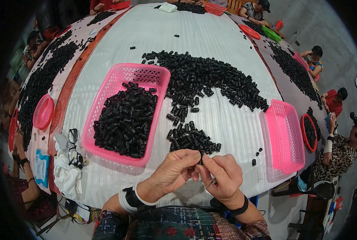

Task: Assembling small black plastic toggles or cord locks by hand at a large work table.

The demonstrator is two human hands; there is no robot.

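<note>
My left hand (pixel 172 170) and my right hand (pixel 223 176) meet in front of me. Between their thumbs and fingertips they pinch a small black cylindrical part (pixel 201 157), mostly covered by the fingers. A short greyish sliver (pixel 213 181) shows at the right palm; I cannot tell what it is. Just beyond the fingertips lies a small heap of similar black parts (pixel 190 138). It trails into a much larger curved pile (pixel 210 76). On the left, a pink basket (pixel 91 136) is filled with many more of these parts.
Another pink basket (pixel 284 136) stands on the right with nothing visible inside. A few loose parts (pixel 254 162) lie near it. Glasses (pixel 73 146) rest on white cloth (pixel 64 172) at the left, beside a blue-white packet (pixel 41 168). Other people sit around the table with their own black piles.
</note>
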